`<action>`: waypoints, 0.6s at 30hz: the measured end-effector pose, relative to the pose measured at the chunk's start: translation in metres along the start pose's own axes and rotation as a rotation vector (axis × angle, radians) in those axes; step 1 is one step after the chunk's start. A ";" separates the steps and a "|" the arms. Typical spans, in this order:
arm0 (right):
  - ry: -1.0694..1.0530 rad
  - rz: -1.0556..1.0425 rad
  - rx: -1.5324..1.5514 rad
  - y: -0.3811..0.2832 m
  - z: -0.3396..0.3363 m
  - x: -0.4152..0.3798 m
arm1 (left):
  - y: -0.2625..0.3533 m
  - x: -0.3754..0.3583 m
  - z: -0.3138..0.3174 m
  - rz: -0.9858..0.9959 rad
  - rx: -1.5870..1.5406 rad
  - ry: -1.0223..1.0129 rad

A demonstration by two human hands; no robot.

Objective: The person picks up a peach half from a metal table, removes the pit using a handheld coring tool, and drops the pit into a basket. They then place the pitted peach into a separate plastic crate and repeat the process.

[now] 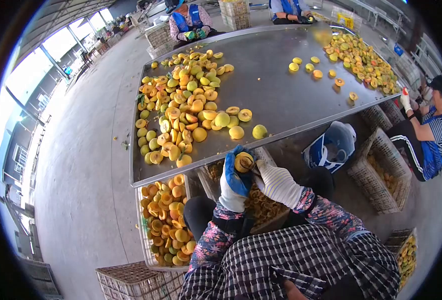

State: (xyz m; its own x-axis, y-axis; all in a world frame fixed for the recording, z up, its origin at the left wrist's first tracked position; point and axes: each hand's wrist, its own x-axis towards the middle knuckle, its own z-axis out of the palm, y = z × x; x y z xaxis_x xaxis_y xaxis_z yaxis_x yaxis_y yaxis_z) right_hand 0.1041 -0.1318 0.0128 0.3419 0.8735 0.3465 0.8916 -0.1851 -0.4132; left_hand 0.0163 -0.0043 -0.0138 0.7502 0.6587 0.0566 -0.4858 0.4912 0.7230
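My left hand [235, 182], in a blue-and-white glove, is closed around a yellow peach [244, 162] just off the table's front edge. A dark mark shows on the peach's upward face. My right hand [280, 186], in a white striped glove, is pinched at the right side of that peach. A thin dark edge shows by its fingertips, but what they grip is too small to make out. Beyond my hands, a heap of whole and halved peaches [191, 107] covers the left part of the metal table [276, 75].
Left of my knees stands a crate of peach halves [167, 220]. Below my hands a crate holds brown pits or scraps [263, 205]. A blue-and-white bucket [331, 147] and another crate [381, 175] are to the right. A co-worker [428, 130] sits there; two more people work across the table.
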 end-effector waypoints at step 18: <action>-0.146 -0.021 0.400 0.018 0.013 -0.011 | -0.004 0.000 -0.011 0.127 0.439 0.022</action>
State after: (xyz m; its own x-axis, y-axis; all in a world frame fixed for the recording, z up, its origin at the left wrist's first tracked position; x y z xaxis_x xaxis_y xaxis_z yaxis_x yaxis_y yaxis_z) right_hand 0.1128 -0.1386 -0.0091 0.2537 0.9353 0.2467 0.7027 -0.0029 -0.7115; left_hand 0.0130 0.0002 -0.0241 0.6850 0.7125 0.1520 -0.3333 0.1209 0.9350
